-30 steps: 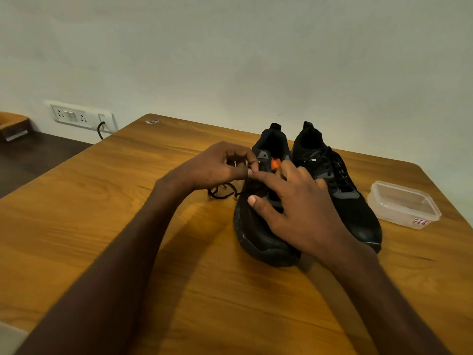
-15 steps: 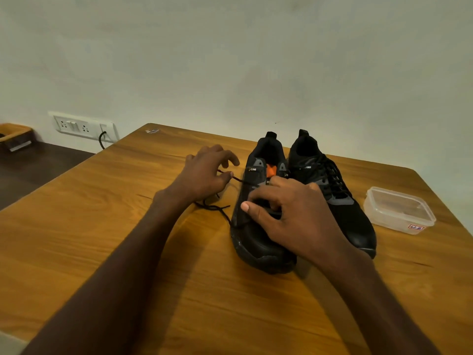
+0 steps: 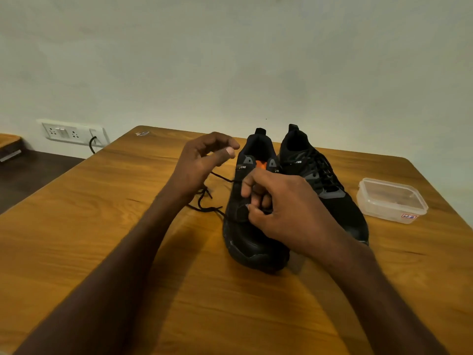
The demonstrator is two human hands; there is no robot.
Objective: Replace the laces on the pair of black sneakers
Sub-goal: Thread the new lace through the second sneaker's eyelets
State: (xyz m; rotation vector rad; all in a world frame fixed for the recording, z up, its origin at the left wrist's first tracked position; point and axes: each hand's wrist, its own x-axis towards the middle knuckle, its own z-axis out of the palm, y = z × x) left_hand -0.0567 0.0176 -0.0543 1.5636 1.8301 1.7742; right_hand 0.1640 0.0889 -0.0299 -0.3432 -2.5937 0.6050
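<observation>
1. We look down on a wooden table point(image 3: 102, 239) with a warm, streaked grain and rounded far corners, set close to a plain pale wall point(image 3: 230, 60).
2. To the left of the table we see a dark floor point(image 3: 30, 172), and low on the wall a white switch and socket plate point(image 3: 69, 131) with a black cable point(image 3: 92, 146) plugged into it.
3. A small sticker point(image 3: 142, 134) lies near the far left corner of the table.
4. Two black sneakers stand side by side toward the far edge, toes pointing at us: the left sneaker point(image 3: 252, 242) with an orange patch showing at its tongue, the right sneaker point(image 3: 332, 201) fully laced.
5. A loose black lace point(image 3: 204, 201) trails from the left sneaker onto the table beside it.
6. Our left hand point(image 3: 202, 165) is raised beside that sneaker, its fingers curled and pinching the lace, which runs taut to the shoe.
7. Our right hand point(image 3: 289, 213) rests on the left sneaker, its fingers bent and pinching at the eyelet area; what they hold we cannot tell.
8. A clear lidded plastic container point(image 3: 391, 201) with a small red label sits on the table near the right sneaker.
</observation>
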